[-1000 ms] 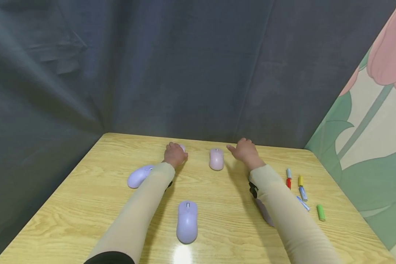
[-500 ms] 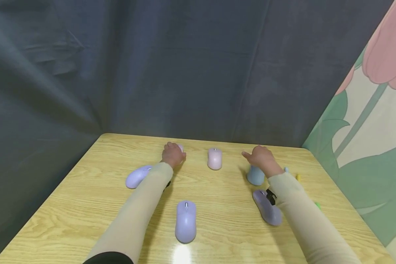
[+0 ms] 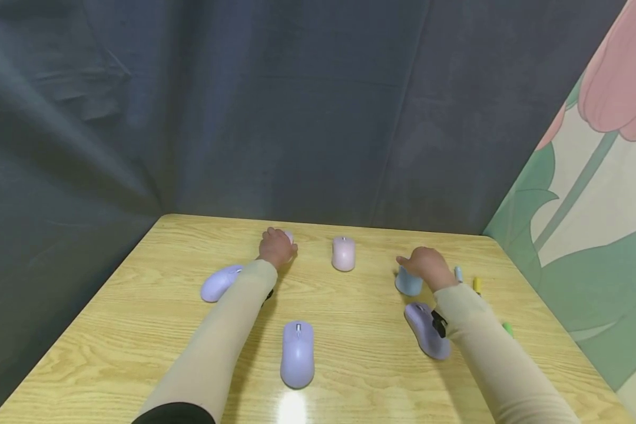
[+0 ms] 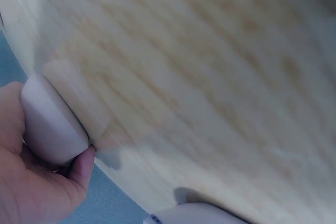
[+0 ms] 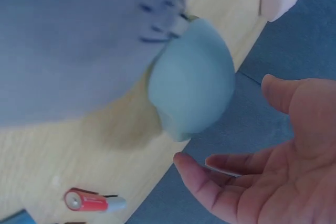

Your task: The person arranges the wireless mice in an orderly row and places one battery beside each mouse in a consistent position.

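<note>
My left hand [image 3: 277, 247] grips a pale pink computer mouse [image 4: 52, 121] near the table's back edge. Its thumb and fingers lie along both sides of it, and from the head only a sliver shows. My right hand [image 3: 428, 266] is over the far end of a light blue mouse [image 3: 408, 282]. In the right wrist view its fingers are spread and bent a little, apart from the blue mouse [image 5: 194, 82]. Below the right wrist lies a dusky purple mouse [image 3: 426, 331]. Another pink mouse [image 3: 343, 254] sits between the hands.
A lilac mouse [image 3: 298, 354] lies at the front middle, and another lilac mouse [image 3: 219, 284] beside the left forearm. A red battery [image 5: 86, 201], a yellow battery [image 3: 477, 285] and a green battery [image 3: 507, 329] lie at the right. A dark curtain [image 3: 297, 118] hangs behind the wooden table [image 3: 191, 235].
My right hand has moved right and then down toward me, over the blue mouse, uncovering the purple mouse. The left hand has kept its grip in place.
</note>
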{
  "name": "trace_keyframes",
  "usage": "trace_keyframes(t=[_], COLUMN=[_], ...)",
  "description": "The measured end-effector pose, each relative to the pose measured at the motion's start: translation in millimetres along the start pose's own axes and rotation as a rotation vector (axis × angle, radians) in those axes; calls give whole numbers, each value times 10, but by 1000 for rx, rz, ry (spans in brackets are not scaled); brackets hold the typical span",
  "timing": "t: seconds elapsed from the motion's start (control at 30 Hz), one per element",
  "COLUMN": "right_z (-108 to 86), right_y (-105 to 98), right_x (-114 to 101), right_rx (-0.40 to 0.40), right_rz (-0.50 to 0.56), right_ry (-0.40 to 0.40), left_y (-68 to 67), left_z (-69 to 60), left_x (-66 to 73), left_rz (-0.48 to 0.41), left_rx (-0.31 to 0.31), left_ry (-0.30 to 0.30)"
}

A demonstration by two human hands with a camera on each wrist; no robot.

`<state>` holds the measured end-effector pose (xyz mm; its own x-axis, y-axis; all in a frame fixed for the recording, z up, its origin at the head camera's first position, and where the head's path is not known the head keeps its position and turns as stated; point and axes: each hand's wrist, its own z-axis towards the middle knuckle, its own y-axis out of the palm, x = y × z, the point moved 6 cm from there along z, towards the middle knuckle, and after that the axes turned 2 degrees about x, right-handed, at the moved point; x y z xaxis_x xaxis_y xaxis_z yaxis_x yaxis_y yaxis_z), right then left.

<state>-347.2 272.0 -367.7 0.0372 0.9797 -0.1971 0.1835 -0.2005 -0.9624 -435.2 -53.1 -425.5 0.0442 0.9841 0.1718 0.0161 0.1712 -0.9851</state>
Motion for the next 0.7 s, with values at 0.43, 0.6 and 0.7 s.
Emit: trace_keyframes(t=[0.43, 0.6, 0.7], right_z=[59, 67, 75], right_y=[155, 196, 208], right_x=[52, 52, 43], right_rx=[-79, -99, -101], right_rz=[-12, -5, -1], right_ry=[54, 58, 65], left_y=[-14, 0, 7], left_z=[-6, 7, 19], left_x=[-12, -9, -7], left_rz=[-5, 3, -4], left_rx=[15, 22, 27], left_ry=[8, 13, 15])
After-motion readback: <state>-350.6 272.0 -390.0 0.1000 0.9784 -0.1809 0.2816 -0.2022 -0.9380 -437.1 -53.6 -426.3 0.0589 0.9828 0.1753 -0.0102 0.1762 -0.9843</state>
